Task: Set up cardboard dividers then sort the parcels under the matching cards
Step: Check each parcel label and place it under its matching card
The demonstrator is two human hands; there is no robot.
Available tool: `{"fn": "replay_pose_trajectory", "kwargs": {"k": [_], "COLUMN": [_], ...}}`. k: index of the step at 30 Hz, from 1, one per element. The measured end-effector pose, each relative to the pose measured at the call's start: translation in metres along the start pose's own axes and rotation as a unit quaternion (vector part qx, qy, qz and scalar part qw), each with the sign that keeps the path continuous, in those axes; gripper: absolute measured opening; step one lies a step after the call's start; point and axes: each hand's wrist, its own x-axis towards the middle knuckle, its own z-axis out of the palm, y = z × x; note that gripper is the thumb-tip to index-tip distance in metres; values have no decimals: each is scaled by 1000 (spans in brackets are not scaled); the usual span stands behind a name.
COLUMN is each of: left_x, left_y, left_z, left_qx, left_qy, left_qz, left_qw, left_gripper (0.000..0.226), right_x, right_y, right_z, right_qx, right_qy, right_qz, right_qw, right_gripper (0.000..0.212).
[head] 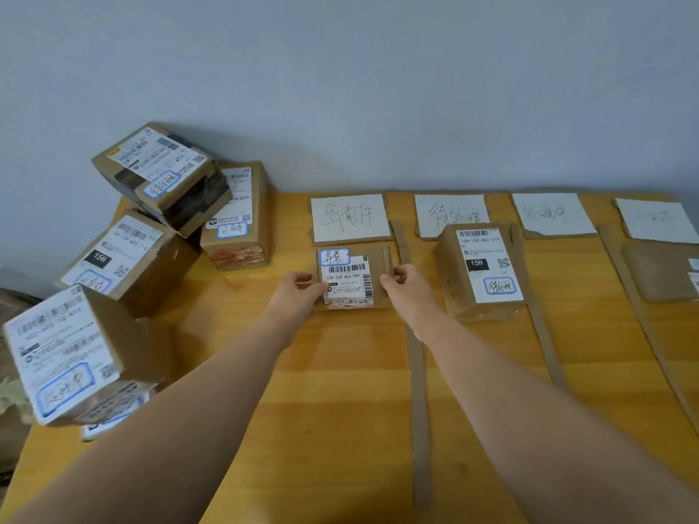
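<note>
Lighting: soft, even, moderately bright. Shadows: faint, cast on wall (340, 88) behind parcels (162, 183), upper left. Mild sheen on table (340, 372). Edges: wide-angle bowing; far-right card (656, 219) blurred.

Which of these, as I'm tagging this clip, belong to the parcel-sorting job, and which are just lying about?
Job in hand:
small parcel, held by left hand and right hand; label cards; divider strips; sorted parcel; unsorted pile on the left.

Lying about:
blurred clutter off the left edge of the table, too unclear to name.
</note>
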Motion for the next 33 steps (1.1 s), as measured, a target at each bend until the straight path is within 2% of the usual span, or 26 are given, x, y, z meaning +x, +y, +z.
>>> {"fn": "replay_pose_trajectory", "kwargs": {"k": [4,10,17,21,26,33], "left_x": [16,26,17,3,-26,-72], "left_y": [5,16,20,25,37,49], "left_z": [10,19,16,4,-20,-65], "left_qx": [11,16,54,76,152,229], "left_qy": [21,39,52,49,44,33], "left_qz": [8,26,27,43,106,204], "left_qw": [1000,999,997,995,982,951], "left_gripper": [28,32,38,31,31,32], "right_x": [20,39,33,20,-13,-81], "right_y": [-4,-9,-11,-12,-24,-41], "right_z": [-1,-3,-3,-7,-6,29], "right_qx": [-32,-73,-97,-129,-168,-93], "right_qy": [-7,12,55,92,133,79], "right_qz": [-14,-39,-47,-74,-159,-171], "right_qw": [999,996,993,985,964,978], "right_gripper": [33,30,43,43,40,38]}}
